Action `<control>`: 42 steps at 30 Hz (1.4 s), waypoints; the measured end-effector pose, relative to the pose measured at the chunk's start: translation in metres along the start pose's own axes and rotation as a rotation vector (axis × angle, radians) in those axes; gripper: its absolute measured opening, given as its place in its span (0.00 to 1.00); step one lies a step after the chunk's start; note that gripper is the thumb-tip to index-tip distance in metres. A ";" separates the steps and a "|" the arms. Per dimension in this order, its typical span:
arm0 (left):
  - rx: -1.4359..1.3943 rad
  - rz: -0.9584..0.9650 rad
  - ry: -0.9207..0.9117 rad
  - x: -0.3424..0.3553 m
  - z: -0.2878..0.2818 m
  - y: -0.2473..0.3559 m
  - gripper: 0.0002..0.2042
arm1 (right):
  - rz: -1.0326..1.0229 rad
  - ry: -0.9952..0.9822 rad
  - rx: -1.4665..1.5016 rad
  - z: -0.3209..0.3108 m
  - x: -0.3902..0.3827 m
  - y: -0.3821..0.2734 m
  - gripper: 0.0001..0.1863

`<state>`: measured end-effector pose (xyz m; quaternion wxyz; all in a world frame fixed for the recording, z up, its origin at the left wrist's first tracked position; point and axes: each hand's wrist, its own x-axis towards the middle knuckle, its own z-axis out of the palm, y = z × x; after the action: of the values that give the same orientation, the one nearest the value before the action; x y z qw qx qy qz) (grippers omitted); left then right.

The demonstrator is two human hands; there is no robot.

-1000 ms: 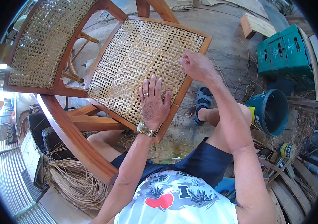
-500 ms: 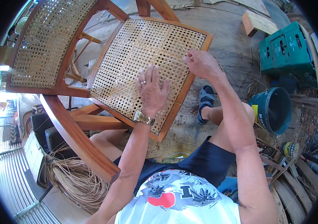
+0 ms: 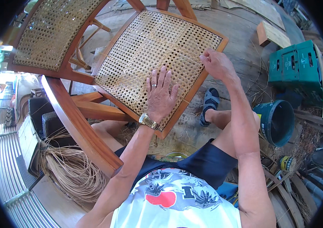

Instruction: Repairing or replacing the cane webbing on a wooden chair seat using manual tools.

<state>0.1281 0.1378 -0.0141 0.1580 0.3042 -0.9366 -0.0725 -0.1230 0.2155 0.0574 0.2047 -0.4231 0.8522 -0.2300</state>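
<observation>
A wooden chair with a woven cane seat (image 3: pixel 142 49) fills the upper middle, tilted toward me. My left hand (image 3: pixel 161 97) lies flat on the near part of the cane, fingers stretched out, a ring on one finger and a gold watch on the wrist. At the seat's right edge is my right hand (image 3: pixel 217 65), its thumb and fingers pinched together close to the cane and the wooden frame. Whatever the pinch may hold is too small to make out. The cane backrest (image 3: pixel 51 34) rises at the left, and a curved wooden armrest (image 3: pixel 81 129) reaches toward me.
A coil of rattan strands (image 3: pixel 74 173) lies at lower left. On the right stand green crates (image 3: pixel 296 64), a dark green bucket (image 3: pixel 277 123) and a small yellow can (image 3: pixel 287 163). A wooden block (image 3: pixel 271 34) rests on the floor, with loose cane strips scattered about.
The view has shifted slightly, so the chair appears a little farther right and higher. Both hands keep nearly the same places on the seat, the left flat, the right pinched at the edge.
</observation>
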 end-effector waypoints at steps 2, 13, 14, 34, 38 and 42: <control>0.010 -0.011 -0.006 -0.008 -0.004 0.002 0.30 | -0.008 0.011 0.003 0.000 -0.001 0.001 0.18; -0.117 0.008 -0.104 -0.062 -0.039 0.015 0.30 | -0.008 0.018 -0.012 0.000 0.000 0.001 0.18; -0.116 0.009 -0.088 -0.070 -0.045 0.016 0.30 | -0.002 0.022 -0.009 0.000 0.000 0.003 0.18; -1.817 -0.858 0.530 -0.181 -0.231 -0.010 0.36 | 0.167 0.500 0.098 0.003 0.125 0.096 0.40; -1.694 -0.689 0.315 -0.159 -0.241 0.005 0.36 | 0.077 0.431 0.021 0.017 0.135 0.106 0.36; -1.625 -0.616 0.298 -0.139 -0.238 0.019 0.31 | 0.256 0.444 0.198 0.016 0.141 0.108 0.31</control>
<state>0.3051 0.2256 0.1793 0.4194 0.3432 -0.4415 -0.7152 -0.2609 0.1553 -0.0387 0.0806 -0.2292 0.8960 -0.3716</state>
